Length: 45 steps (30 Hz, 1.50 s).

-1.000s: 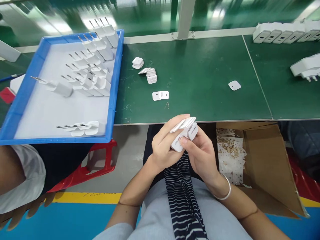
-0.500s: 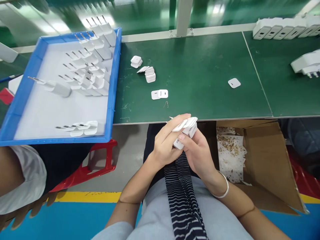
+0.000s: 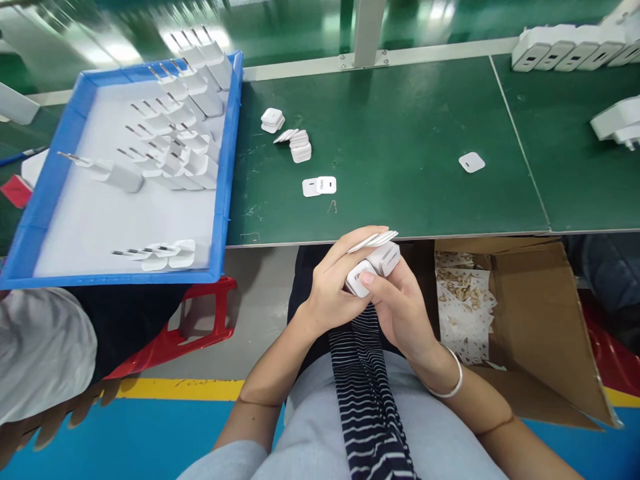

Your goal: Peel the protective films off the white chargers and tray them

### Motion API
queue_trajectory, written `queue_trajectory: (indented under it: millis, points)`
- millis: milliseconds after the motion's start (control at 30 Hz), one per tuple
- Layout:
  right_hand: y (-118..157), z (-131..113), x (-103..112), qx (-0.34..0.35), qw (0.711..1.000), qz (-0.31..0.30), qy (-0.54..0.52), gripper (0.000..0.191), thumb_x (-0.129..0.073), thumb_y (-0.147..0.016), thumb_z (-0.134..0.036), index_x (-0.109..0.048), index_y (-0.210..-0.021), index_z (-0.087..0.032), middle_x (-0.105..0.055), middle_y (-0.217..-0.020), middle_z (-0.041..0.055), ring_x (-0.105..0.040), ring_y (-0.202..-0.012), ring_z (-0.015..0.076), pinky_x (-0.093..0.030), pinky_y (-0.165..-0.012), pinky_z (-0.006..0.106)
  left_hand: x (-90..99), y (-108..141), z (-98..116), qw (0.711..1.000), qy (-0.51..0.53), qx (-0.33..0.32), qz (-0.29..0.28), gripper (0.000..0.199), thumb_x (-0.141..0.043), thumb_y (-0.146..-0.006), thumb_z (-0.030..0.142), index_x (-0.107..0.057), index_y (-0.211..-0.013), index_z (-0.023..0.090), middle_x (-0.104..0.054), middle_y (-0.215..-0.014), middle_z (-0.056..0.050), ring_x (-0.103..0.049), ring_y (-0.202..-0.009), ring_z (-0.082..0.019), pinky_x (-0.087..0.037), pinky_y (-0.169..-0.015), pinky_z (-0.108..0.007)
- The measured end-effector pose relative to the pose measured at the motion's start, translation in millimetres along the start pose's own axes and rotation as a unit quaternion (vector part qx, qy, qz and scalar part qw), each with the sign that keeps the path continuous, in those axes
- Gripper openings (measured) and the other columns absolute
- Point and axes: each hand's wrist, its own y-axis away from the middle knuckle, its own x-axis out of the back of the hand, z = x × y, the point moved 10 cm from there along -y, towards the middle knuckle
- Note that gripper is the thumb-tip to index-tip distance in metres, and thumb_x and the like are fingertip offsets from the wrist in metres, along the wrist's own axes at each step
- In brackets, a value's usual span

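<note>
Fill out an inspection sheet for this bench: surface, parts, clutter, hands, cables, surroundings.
Surface: green table, scuffed near the blue tray.
Parts: thin white plates and a white block in hand; chargers in the tray, pins showing.
Clutter: small scrap; loose covers in several spots, one alone at right.
Hands: left hand grips the plates; right hand holds the block.
Cables: none certain; thin blue item at left unclear.
Surroundings: open carton, red stool, co-worker's sleeve.
</note>
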Motion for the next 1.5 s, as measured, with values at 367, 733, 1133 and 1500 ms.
queue_trajectory:
  millis: [367, 733, 1133, 1500]
  points:
    - [-1.4, -4.1, -1.4, 0.012, 1.0, 0.014, 0.022, 0.036, -0.083, -0.076, -0.018, -0.065, -0.106, -0.026, -0.068, -0.098, -0.0033, -0.064, -0.089, 0.0104, -0.056, -0.08, 0.021, -5.9, 2.8, 0.4, 0.999, -0.003, -0.035, -0.015, 0.036, -0.064, -0.09, 0.012, -0.061, -0.126, 0.014, -0.066, -0.132, -0.016, -0.066, -0.122, -0.022, -0.059, -0.101, -0.037]
    - [-4.1, -11.1, -1.8, 0.048, 0.995, 0.023, 0.082, 0.038, -0.08, -0.075, -0.022, -0.059, -0.105, -0.026, -0.067, -0.096, -0.0012, -0.065, -0.086, 0.0144, -0.059, -0.074, 0.027, -7.5, -0.5, 0.2, 0.999, 0.001, -0.04, -0.013, 0.033, -0.061, -0.094, 0.016, -0.061, -0.127, 0.013, -0.065, -0.132, -0.016, -0.064, -0.124, -0.021, -0.057, -0.103, -0.035]
    - [7.8, -13.6, -6.6, 0.012, 0.997, -0.014, 0.08, 0.056, -0.085, -0.074, -0.025, -0.055, -0.122, -0.029, -0.066, -0.121, 0.003, -0.068, -0.108, 0.0204, -0.061, -0.091, 0.035, -1.2, -8.9, -2.2, 0.998, 0.048, 0.007, -0.027, 0.031, -0.066, -0.093, 0.025, -0.064, -0.123, 0.02, -0.07, -0.128, -0.012, -0.068, -0.117, -0.023, -0.061, -0.096, -0.039]
    - [13.7, -17.2, -4.8, 0.011, 0.995, -0.031, 0.093, 0.062, -0.087, -0.072, -0.02, -0.054, -0.124, -0.03, -0.06, -0.138, 0.0049, -0.062, -0.125, 0.0247, -0.059, -0.101, 0.041, -3.8, -12.3, 0.6, 0.997, 0.058, -0.007, -0.059, 0.031, -0.062, -0.095, 0.029, -0.061, -0.125, 0.022, -0.069, -0.13, -0.011, -0.066, -0.122, -0.026, -0.061, -0.098, -0.044]
